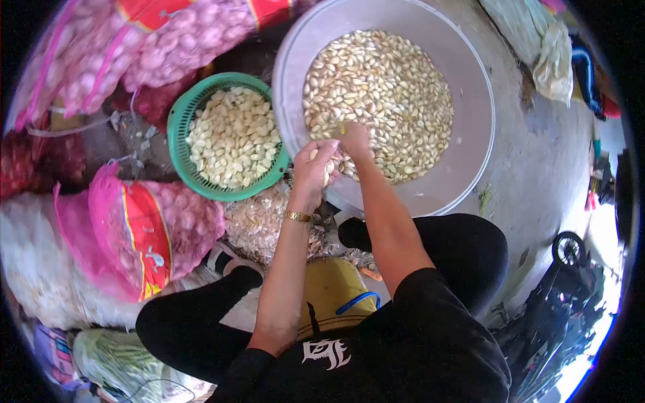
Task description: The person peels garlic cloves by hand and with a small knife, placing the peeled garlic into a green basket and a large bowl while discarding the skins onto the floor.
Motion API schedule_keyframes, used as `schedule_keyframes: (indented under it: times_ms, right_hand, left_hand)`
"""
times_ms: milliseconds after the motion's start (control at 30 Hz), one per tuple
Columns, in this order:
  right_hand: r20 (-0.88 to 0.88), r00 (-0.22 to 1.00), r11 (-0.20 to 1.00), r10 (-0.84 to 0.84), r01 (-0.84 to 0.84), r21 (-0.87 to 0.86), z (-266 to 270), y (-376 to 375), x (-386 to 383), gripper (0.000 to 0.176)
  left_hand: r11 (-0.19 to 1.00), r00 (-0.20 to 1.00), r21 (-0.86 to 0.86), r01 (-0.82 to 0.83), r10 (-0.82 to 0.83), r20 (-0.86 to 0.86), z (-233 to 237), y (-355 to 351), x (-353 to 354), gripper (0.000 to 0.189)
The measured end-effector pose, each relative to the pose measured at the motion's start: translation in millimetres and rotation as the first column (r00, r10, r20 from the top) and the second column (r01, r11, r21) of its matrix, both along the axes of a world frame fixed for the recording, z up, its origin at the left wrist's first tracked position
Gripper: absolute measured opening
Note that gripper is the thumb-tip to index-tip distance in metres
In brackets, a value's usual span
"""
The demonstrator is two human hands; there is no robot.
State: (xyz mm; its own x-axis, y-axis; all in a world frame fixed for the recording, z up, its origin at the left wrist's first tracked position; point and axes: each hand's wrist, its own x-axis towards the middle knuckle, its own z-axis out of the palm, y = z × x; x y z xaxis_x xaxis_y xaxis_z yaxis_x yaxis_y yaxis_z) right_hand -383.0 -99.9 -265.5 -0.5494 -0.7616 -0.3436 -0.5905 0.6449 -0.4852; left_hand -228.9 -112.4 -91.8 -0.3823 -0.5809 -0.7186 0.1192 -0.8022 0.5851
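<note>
A large grey tub (470, 144) holds many garlic cloves (383, 94), some with brownish skin on. My left hand (312, 168), with a gold band at the wrist, is over the tub's near-left rim. Its fingers curl around several pale garlic cloves (328, 173). Just right of it, my right hand (354, 140) reaches over the cloves inside the tub, fingers bent together. Whatever its fingertips hold is too small and blurred to name. Left of the tub, a green plastic basket (180, 144) contains peeled white cloves (232, 138).
Pink net sacks of garlic bulbs (185, 225) stand at left and upper left. Garlic skins (262, 218) litter the floor below the basket. A yellow container (334, 285) sits between my legs. A motorbike (564, 289) is at right.
</note>
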Motion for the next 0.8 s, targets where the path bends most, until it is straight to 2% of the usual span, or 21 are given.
schedule_keyframes:
  times_ms: [33, 100, 133, 167, 200, 233, 300, 333, 367, 433, 467, 500, 567, 600, 700, 733, 800]
  right_hand:
    - [0.190, 0.976, 0.994, 0.111, -0.112, -0.005, 5.7, -2.3, 1.0, 0.032]
    - [0.214, 0.976, 0.998, 0.047, -0.055, 0.031, 7.1, -0.3, 7.3, 0.030]
    - [0.066, 0.990, 0.992, -0.124, 0.124, 0.008, -1.2, 0.9, 13.9, 0.033]
    - [-0.080, 0.952, 0.956, -0.294, 0.291, -0.041, -7.9, 0.5, 18.3, 0.036]
    - [-0.040, 0.989, 0.983, -0.146, 0.149, 0.109, 18.7, -3.3, 20.8, 0.036]
    - [-0.035, 0.987, 0.981, -0.157, 0.160, 0.110, 28.5, -5.3, 14.7, 0.036]
    - [0.176, 0.981, 0.992, -0.082, 0.062, 0.112, 30.0, -1.8, 14.3, 0.034]
    - [0.114, 0.964, 0.964, -0.241, 0.224, 0.147, 24.9, -3.1, 17.5, 0.035]
    - [0.123, 0.963, 0.964, -0.239, 0.220, 0.151, 21.7, -2.9, 16.8, 0.035]
    - [0.189, 0.982, 0.999, -0.001, -0.009, 0.052, 18.7, 1.9, 12.0, 0.033]
    - [0.171, 0.975, 0.989, -0.142, 0.133, 0.062, 18.3, 2.6, 16.7, 0.034]
    - [0.174, 0.975, 0.990, -0.137, 0.128, 0.057, 22.0, 2.8, 16.5, 0.034]
    - [0.117, 0.956, 0.963, -0.269, 0.265, 0.050, 33.1, 3.9, 13.0, 0.033]
    - [0.119, 0.958, 0.966, -0.259, 0.256, 0.042, 43.2, 2.8, 12.5, 0.033]
    - [-0.040, 0.953, 0.947, -0.301, 0.294, -0.133, 82.8, -3.0, 17.3, 0.030]
    - [-0.032, 0.962, 0.954, -0.273, 0.266, -0.136, 90.4, 2.8, 19.3, 0.030]
    - [-0.132, 0.980, 0.985, -0.147, 0.133, -0.109, 110.9, 11.4, 24.2, 0.029]
  left_hand:
    - [1.000, 1.000, 0.006, -0.013, 0.013, -0.014, -1.5, -0.7, -3.6, 0.019]
    - [1.000, 1.000, -0.005, 0.013, -0.013, 0.003, -5.9, -0.3, -6.2, 0.020]
    - [1.000, 1.000, -0.013, -0.004, 0.004, 0.023, -8.0, 0.3, -7.4, 0.020]
    - [0.999, 0.999, -0.027, -0.021, 0.022, 0.041, -9.2, -0.1, -9.6, 0.020]
    - [0.999, 0.998, -0.039, -0.033, 0.035, 0.043, -7.8, 0.1, -11.0, 0.019]
    - [0.999, 0.999, -0.038, -0.021, 0.023, 0.048, -7.0, -0.8, -14.2, 0.019]
    - [0.999, 0.998, -0.040, 0.002, 0.001, 0.068, -5.8, 0.9, -11.7, 0.019]
    - [0.999, 0.997, -0.041, 0.003, 0.000, 0.081, -5.7, 0.0, -9.9, 0.019]
    - [0.999, 0.998, -0.041, 0.004, -0.001, 0.068, -5.3, -0.4, -9.5, 0.020]
    - [0.999, 0.998, -0.040, 0.006, -0.004, 0.055, -5.8, 1.1, -10.3, 0.020]
    - [0.999, 0.998, -0.042, 0.011, -0.008, 0.065, -5.0, 1.6, -11.8, 0.021]
    - [0.999, 0.997, -0.047, 0.012, -0.008, 0.074, -4.5, 1.6, -12.3, 0.021]
    - [0.999, 0.997, -0.044, 0.007, -0.004, 0.077, -0.8, 1.0, -11.8, 0.021]
    - [0.999, 0.997, -0.034, 0.007, -0.005, 0.074, 2.0, 1.8, -10.9, 0.022]
    - [0.999, 0.998, -0.044, -0.019, 0.021, 0.055, 12.8, 5.4, 1.4, 0.021]
    - [0.998, 0.998, -0.041, -0.045, 0.047, 0.037, 16.4, 9.4, 10.2, 0.020]
    - [0.992, 0.990, -0.057, -0.111, 0.116, 0.082, 22.7, 21.3, 27.9, 0.021]
